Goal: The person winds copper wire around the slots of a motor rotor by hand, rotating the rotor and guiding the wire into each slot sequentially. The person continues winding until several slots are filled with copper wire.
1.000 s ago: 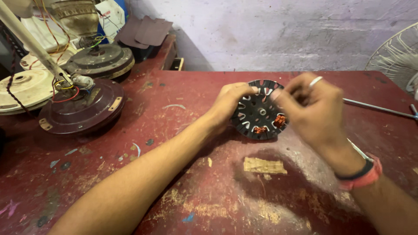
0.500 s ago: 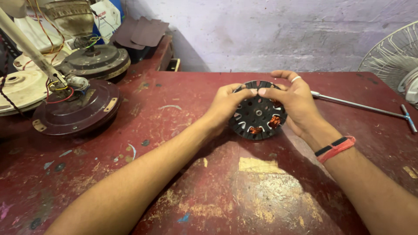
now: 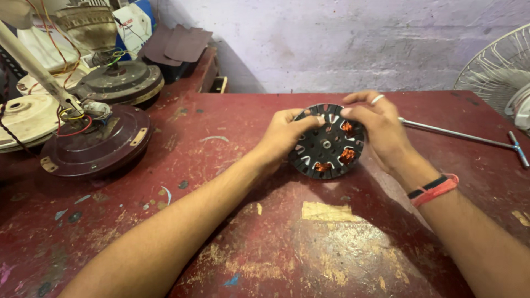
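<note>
**Stator held at the rim by both hands**

A round black stator (image 3: pixel 327 142) with copper windings is held tilted toward the camera near the middle of the red surface (image 3: pixel 232 165), somewhat toward its far edge. Its lower rim seems to rest on or just above the surface; which cannot be told. The left hand (image 3: pixel 284 135) is closed on the left rim, with the thumb laid over the upper face. The right hand (image 3: pixel 381 129), a ring on one finger, is closed on the upper right rim, its fingertips (image 3: pixel 346 112) pressed onto the face near a winding. A red and black wristband (image 3: pixel 434 189) is worn on the right wrist.

The stator is judged stiff and fairly heavy for its size, being a laminated metal core. The rim is taken to be the safe place for a grip; the copper coils and their thin wire look easily damaged and are better left untouched. The slots may have sharp edges.

A T-handled wrench (image 3: pixel 469 136) lies near the right edge, just beside the right hand. At the left edge a brown fan motor (image 3: pixel 99 144) with loose wires is seen, with a darker motor (image 3: pixel 118 83) behind it and a cream housing (image 3: pixel 25 118) beside it. A fan guard (image 3: pixel 499 66) shows at the far right corner.
</note>
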